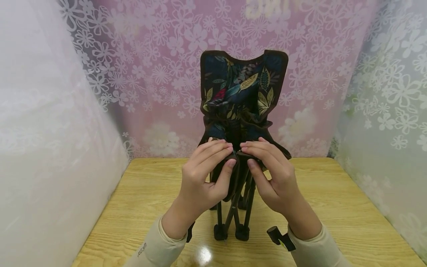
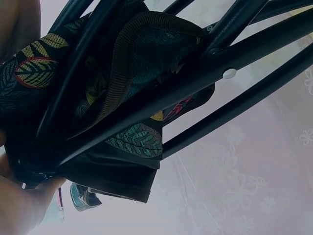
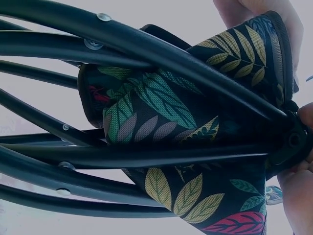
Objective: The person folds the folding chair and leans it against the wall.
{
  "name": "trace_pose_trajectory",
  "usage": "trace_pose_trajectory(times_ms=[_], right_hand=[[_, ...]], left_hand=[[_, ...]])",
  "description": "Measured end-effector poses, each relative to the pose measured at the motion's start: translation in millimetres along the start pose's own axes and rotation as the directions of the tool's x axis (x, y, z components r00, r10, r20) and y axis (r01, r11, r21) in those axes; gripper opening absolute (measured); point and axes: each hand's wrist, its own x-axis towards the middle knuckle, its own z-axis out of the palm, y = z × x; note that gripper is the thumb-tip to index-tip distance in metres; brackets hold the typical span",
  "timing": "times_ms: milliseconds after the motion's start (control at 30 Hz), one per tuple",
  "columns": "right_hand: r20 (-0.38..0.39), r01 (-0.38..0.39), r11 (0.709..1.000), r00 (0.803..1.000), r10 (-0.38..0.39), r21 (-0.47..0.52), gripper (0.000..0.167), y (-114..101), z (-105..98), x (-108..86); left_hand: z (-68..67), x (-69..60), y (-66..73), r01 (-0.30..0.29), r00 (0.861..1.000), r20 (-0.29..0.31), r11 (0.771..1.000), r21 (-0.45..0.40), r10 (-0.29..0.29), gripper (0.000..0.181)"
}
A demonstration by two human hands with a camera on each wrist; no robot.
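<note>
A small folding chair point(image 1: 241, 85) with dark leaf-patterned fabric and black tube legs stands upright on the table, its seat partly folded together. My left hand point(image 1: 205, 172) grips the left front corner of the seat, thumb nearest me and fingers over the top. On the right front corner, my right hand point(image 1: 275, 172) holds on the same way, a narrow gap away from the left. The left wrist view looks up at crossed legs point(image 2: 151, 105) and the seat's underside. In the right wrist view, thumb and fingers pinch a dark corner joint point(image 3: 293, 139) where two tubes meet.
The wood-grain table point(image 1: 153, 193) carries the chair's black feet point(image 1: 242, 233). Behind it hangs a pink flowered backdrop point(image 1: 160, 74). Pale sheets stand to the left point(image 1: 50, 129) and right point(image 1: 383, 111). A black device point(image 1: 281, 238) sits at the right wrist.
</note>
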Motion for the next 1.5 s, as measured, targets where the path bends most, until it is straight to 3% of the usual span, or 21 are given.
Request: trace_pose_trajectory(times_ms=[567,1500], right_hand=[[-0.002,-0.033,0.999,0.999,0.033,0.043,0.038,-0.4,0.0,-1.6],[-0.021,0.02,1.0,1.0,-0.02,-0.004,0.033,4.3,-2.0,-0.2]], left_hand=[[0.6,-0.2,0.7,0.011,1.0,-0.007,1.0,-0.013,-0.011,0.021],[1.5,-1.5,-2.3,0.016,1.0,-0.003,1.0,-0.016,-0.016,0.02]])
